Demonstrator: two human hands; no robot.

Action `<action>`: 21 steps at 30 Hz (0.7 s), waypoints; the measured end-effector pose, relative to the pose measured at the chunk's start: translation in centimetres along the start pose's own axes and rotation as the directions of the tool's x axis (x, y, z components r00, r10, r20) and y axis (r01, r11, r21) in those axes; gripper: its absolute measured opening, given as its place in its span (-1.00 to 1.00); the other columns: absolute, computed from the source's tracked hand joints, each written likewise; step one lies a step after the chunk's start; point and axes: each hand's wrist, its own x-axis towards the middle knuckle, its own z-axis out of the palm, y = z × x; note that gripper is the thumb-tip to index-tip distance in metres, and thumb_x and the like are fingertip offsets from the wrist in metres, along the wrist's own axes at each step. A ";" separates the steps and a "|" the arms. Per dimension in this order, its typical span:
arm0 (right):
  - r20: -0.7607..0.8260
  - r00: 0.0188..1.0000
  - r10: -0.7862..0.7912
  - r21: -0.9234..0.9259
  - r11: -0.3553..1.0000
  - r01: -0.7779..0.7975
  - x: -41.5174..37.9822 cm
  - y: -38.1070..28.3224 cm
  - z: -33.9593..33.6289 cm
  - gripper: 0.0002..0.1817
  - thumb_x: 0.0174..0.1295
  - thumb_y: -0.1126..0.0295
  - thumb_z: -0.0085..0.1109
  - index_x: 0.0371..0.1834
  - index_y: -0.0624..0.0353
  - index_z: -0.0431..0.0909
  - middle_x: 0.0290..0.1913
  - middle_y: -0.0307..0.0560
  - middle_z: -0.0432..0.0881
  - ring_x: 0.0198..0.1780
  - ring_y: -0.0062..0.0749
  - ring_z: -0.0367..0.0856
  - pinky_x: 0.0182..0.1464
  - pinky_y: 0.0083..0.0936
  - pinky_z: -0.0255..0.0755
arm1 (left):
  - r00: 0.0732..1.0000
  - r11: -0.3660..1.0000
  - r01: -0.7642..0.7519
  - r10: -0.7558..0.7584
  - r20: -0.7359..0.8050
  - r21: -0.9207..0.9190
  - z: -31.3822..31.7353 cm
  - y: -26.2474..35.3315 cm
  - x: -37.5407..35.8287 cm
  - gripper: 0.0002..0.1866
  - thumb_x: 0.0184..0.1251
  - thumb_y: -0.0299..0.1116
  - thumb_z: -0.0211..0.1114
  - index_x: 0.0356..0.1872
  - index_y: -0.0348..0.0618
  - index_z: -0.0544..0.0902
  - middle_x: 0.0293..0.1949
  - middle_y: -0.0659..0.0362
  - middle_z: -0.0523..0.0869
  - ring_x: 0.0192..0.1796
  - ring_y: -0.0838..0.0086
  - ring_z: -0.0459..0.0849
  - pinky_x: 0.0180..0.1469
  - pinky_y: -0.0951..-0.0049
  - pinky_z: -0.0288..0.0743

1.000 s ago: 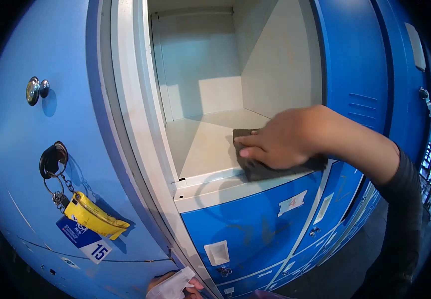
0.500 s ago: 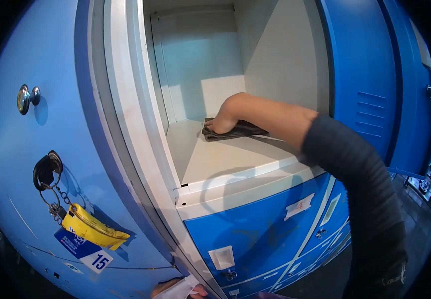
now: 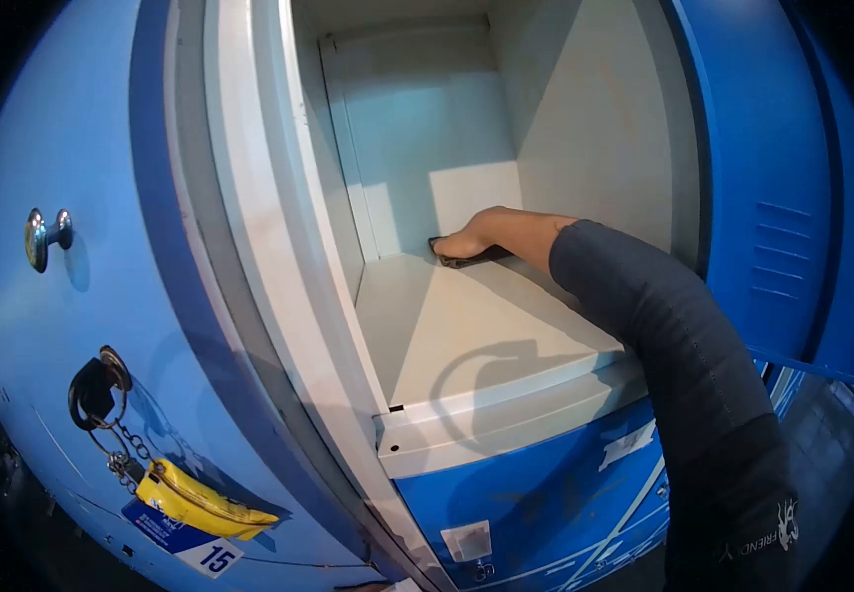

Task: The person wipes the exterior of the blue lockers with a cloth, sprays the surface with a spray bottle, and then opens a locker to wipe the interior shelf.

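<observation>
My right hand (image 3: 464, 244) reaches deep into an open locker compartment (image 3: 397, 335). Its fingers are closed on a dark folded cloth (image 3: 487, 257), which lies against the compartment floor near the back wall. Most of the cloth is hidden behind the hand and wrist. At the bottom edge only a sliver of my left hand (image 3: 360, 587) shows, beside a white sheet-like thing (image 3: 403, 586); its fingers are out of sight.
The blue locker door (image 3: 81, 326) stands open at left, with a round metal knob (image 3: 47, 239) and a key ring with a yellow pouch (image 3: 200, 501) and a tag marked 15 (image 3: 212, 559). Further blue lockers (image 3: 535, 503) lie below and to the right.
My right hand has pushed the cloth further back into the compartment. The view has shifted closer, and my left hand with the white thing has nearly dropped out of the frame.
</observation>
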 end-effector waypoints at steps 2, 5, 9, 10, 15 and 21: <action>-0.017 1.000 0.007 -0.012 1.000 -0.007 -0.6 -0.4 0.3 -0.24 0.25 -0.17 -0.18 0.36 0.11 0.48 0.48 0.16 0.34 0.47 0.00 0.31 0.37 -0.13 0.22 | 1.000 1.000 0.010 -0.010 -0.009 -0.011 0.1 0.2 0.0 -0.58 0.17 -0.66 0.23 0.11 -0.33 0.56 -0.22 0.11 0.72 -0.25 0.49 0.66 -0.22 0.52 0.50; 0.054 0.998 -0.044 -0.113 0.992 0.050 -1.7 -1.5 0.1 -0.23 0.32 -0.18 -0.34 0.42 0.10 0.38 0.48 0.14 0.32 0.44 -0.01 0.29 0.39 -0.12 0.15 | 1.000 0.999 0.018 -0.018 -0.011 -0.029 0.5 0.6 0.1 -0.59 0.16 -0.65 0.25 0.10 -0.34 0.57 -0.24 0.10 0.73 -0.26 0.49 0.67 -0.24 0.53 0.50; 0.163 0.980 -0.117 -0.129 0.982 0.139 -6.3 -3.1 -0.5 -0.26 0.35 -0.11 -0.37 0.50 0.05 0.26 0.53 0.11 0.25 0.48 -0.02 0.23 0.42 -0.10 0.12 | 1.000 0.998 0.020 -0.021 -0.019 -0.062 1.1 1.0 0.3 -0.59 0.16 -0.63 0.28 0.09 -0.36 0.58 -0.26 0.09 0.74 -0.28 0.49 0.68 -0.26 0.54 0.50; 0.204 0.970 -0.131 -0.120 0.980 0.157 -7.6 -3.3 -0.5 -0.26 0.36 -0.09 -0.39 0.54 0.02 0.21 0.56 0.09 0.21 0.51 -0.02 0.20 0.44 -0.09 0.10 | 0.999 0.997 0.027 -0.029 -0.017 -0.070 1.2 1.2 0.4 -0.59 0.15 -0.63 0.28 0.08 -0.36 0.59 -0.27 0.09 0.75 -0.29 0.49 0.68 -0.26 0.54 0.50; 0.226 0.867 -0.445 -0.071 0.880 0.470 -16.8 -3.1 -0.1 -0.24 0.39 -0.01 -0.46 0.65 -0.05 -0.16 0.67 -0.02 -0.15 0.64 -0.02 -0.13 0.59 -0.04 -0.15 | 0.999 0.995 -0.012 0.015 0.030 -0.095 1.6 1.3 0.8 -0.57 0.19 -0.54 0.33 0.13 -0.29 0.55 -0.29 0.10 0.75 -0.31 0.51 0.67 -0.29 0.54 0.48; 0.230 0.480 -0.847 -0.179 0.448 0.876 -24.1 -0.1 -0.6 -0.54 0.44 0.17 -0.35 0.06 0.29 0.45 0.64 0.16 -0.12 0.64 0.12 -0.22 0.61 0.05 -0.09 | 0.997 0.999 0.030 -0.029 0.073 -0.011 -1.7 -2.8 0.8 -0.57 0.22 -0.42 0.44 0.10 -0.25 0.55 -0.30 0.10 0.74 -0.30 0.49 0.68 -0.28 0.53 0.49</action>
